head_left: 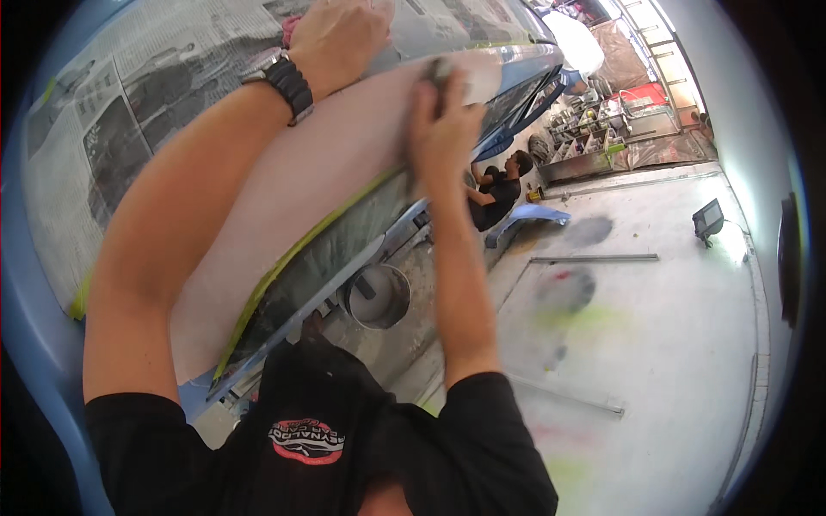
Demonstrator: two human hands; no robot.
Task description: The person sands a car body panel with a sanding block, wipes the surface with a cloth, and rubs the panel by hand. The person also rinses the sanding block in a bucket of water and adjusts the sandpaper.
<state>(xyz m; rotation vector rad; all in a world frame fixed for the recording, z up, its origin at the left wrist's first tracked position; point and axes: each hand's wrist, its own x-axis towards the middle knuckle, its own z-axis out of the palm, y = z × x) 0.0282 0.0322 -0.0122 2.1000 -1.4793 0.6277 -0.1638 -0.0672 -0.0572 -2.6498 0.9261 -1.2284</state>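
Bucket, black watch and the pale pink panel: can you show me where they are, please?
Bucket (401, 297): head view, on its inner wall.
Black watch (292, 89): head view, on its strap.
Pale pink panel (323, 168): head view, on its bare middle.

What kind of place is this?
Probably a car body repair shop: newspaper and yellow-green tape mask parts of a blue car, and a loose blue panel is nearby.

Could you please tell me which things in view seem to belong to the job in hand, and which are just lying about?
Likely part of the job:
pale pinkish panel
dark, blurred block in the right hand
newspaper covering
yellow-green tape

Seemingly just lying about:
blue curved part
cluttered far rack
round container, though its role is unclear
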